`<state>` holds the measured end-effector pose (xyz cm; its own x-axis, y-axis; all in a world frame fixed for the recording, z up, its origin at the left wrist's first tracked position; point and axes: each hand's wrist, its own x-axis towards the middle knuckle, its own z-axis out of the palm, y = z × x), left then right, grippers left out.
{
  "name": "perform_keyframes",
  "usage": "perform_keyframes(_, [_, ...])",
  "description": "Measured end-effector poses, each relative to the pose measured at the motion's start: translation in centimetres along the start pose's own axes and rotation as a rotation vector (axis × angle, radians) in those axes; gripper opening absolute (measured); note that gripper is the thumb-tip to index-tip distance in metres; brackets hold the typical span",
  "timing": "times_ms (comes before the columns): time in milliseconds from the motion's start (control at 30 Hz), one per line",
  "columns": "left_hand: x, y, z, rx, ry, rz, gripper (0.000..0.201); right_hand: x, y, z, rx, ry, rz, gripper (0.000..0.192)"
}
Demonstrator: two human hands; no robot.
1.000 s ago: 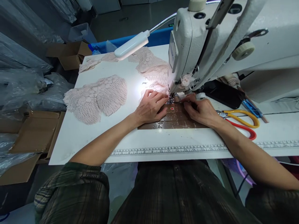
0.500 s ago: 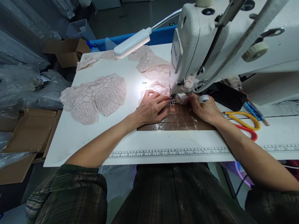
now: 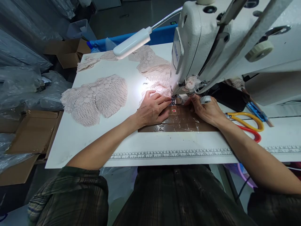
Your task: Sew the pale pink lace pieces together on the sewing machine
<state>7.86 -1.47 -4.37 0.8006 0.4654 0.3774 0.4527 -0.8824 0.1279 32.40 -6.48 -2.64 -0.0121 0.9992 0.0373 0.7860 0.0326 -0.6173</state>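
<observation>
White table under lace pieces, cardboard boxes to its left

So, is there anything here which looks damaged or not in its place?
The brown sheet on the white table looks worn: pale scuffs mark its surface. A pale fabric flower sits low on the sewing machine, an unusual place for ornament.

Shirt: dark, nearly black, with faint green-brown plaid
Front strip: runs down the middle, small button near the top
Left sleeve: loose, creased, dark green edge around the elbow, paler stripes on the outer side
Right sleeve: dark too, partly out of view
Left hand: bare
Right hand: bare
</observation>
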Motion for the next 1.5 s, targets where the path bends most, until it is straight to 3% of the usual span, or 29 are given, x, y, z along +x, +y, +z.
perform_keyframes(233, [-0.1,0.0,0.1,0.021,0.006,-0.019,0.033,-1.2,0.0,0.8,-0.097,0.046,-0.076,0.062])
perform_keyframes(467, [-0.2,0.2,0.0,0.024,-0.023,-0.042,0.035,-4.6,0.5,2.6,-0.12,0.219,-0.228,0.029])
perform_keyframes(667, [-0.1,-0.1,0.0,0.029,0.009,-0.06,0.039,-4.2,1.1,2.5,-0.128,0.257,-0.257,0.025])
perform_keyframes(867, [-0.1,0.1,0.1,0.077,0.105,-0.169,0.047,-4.2,1.1,2.7,-0.115,0.235,-0.3,0.028])
perform_keyframes(967, [1.1,-1.2,0.1,0.07,0.022,-0.23,0.047,-4.3,1.2,2.9,-0.126,0.239,-0.327,0.03])
perform_keyframes(1067, [3.3,-4.0,-0.2,0.04,-0.086,-0.29,0.046,-4.4,1.3,3.0,-0.165,0.233,-0.344,0.03])
perform_keyframes(1200, [6.2,-7.7,-0.9,0.077,-0.098,-0.436,0.04,-4.4,1.4,2.9,-0.185,0.232,-0.386,0.03])
perform_keyframes(1300, [7.0,-8.0,-1.1,0.215,-0.046,-0.581,0.034,-4.5,1.5,2.8,-0.169,0.24,-0.429,0.03])
perform_keyframes(1367, [7.0,-7.3,-1.1,0.272,-0.032,-0.549,0.038,-4.6,1.5,2.8,-0.157,0.245,-0.453,0.028])
perform_keyframes(1500, [6.7,-5.6,-1.3,0.285,-0.234,-0.175,0.039,-4.6,0.8,2.4,-0.133,0.231,-0.539,0.023])
